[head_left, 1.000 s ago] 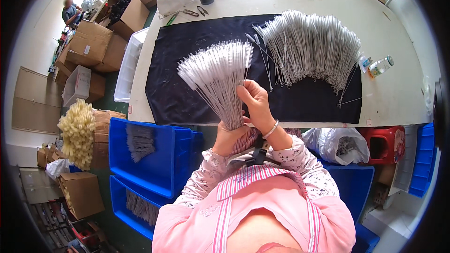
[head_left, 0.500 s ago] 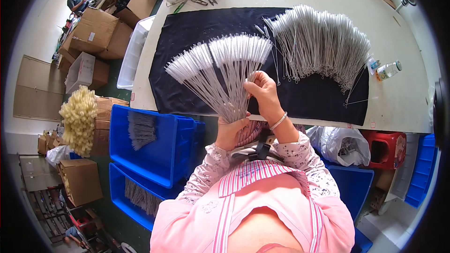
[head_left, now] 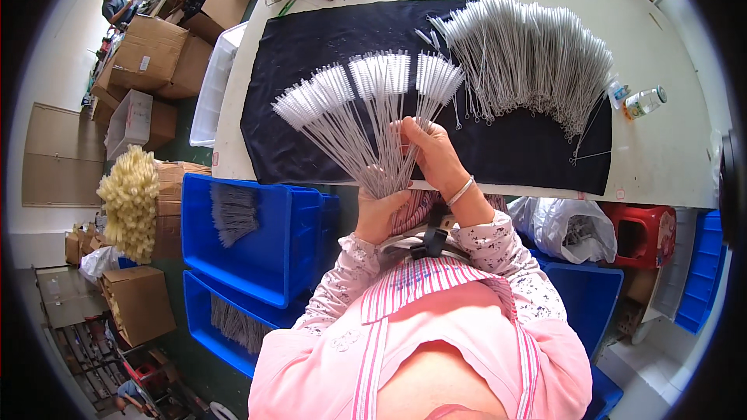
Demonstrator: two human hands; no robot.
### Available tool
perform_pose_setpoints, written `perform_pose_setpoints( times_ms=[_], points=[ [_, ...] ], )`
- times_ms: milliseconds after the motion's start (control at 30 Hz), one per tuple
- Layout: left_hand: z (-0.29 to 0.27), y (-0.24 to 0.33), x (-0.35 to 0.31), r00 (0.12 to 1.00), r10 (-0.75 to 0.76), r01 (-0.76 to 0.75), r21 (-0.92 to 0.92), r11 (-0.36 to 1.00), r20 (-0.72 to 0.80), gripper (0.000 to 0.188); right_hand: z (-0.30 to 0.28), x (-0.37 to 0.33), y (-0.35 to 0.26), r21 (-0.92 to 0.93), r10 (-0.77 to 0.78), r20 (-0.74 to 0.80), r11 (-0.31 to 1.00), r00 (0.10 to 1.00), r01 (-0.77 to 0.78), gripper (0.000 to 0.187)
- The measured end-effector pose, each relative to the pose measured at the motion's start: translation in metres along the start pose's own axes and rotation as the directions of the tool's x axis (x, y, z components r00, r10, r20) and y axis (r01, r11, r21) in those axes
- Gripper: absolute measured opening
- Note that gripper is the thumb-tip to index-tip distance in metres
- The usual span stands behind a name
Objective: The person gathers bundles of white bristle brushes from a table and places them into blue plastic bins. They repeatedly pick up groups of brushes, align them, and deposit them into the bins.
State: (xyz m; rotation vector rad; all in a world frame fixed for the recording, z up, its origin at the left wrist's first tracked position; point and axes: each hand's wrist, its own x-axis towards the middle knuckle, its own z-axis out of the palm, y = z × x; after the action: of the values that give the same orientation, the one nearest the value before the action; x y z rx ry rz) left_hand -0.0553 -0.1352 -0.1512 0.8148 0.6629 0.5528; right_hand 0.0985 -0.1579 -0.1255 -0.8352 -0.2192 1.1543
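In the head view, the left hand (head_left: 379, 214) is clenched low around the brush bundle (head_left: 385, 120), by the near edge of the counter (head_left: 669, 152); the right hand (head_left: 440, 159) touches its wires above that grip, whether pinching I can't tell. The bundle looks light, springy and soft-bristled, probably best held by bare wire. Right of the grip, a brush pile (head_left: 537, 62) crowds the black cloth (head_left: 311, 50); a jar (head_left: 644, 102) sits beyond.
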Motion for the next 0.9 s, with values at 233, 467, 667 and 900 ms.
perform_pose_setpoints(
  times_ms=[233, 467, 667, 900],
  points=[
    [0.006, -0.001, -0.003, 1.000, 0.016, -0.016, 0.024, 1.000, -0.003, 0.039, -0.002, 0.001, -0.005, -0.016, 0.000, 0.072, 1.000, 0.997, 0.001, 0.008],
    [0.006, 0.001, -0.002, 1.000, -0.004, 0.004, -0.009, 1.000, 0.002, 0.037, -0.008, 0.003, -0.001, 0.024, -0.036, -0.033, 0.999, 0.999, 0.037, 0.011],
    [-0.010, -0.008, 0.006, 1.000, 0.018, -0.019, 0.207, 0.978, 0.007, 0.044, -0.006, -0.002, -0.004, 0.131, 0.002, 0.007, 0.991, 1.000, -0.003, 0.019],
    [-0.007, -0.011, 0.004, 0.998, 0.033, -0.047, 0.293, 0.955, 0.052, 0.041, -0.011, -0.001, -0.004, 0.111, 0.065, 0.131, 0.991, 0.989, -0.079, 0.034]
  ],
)
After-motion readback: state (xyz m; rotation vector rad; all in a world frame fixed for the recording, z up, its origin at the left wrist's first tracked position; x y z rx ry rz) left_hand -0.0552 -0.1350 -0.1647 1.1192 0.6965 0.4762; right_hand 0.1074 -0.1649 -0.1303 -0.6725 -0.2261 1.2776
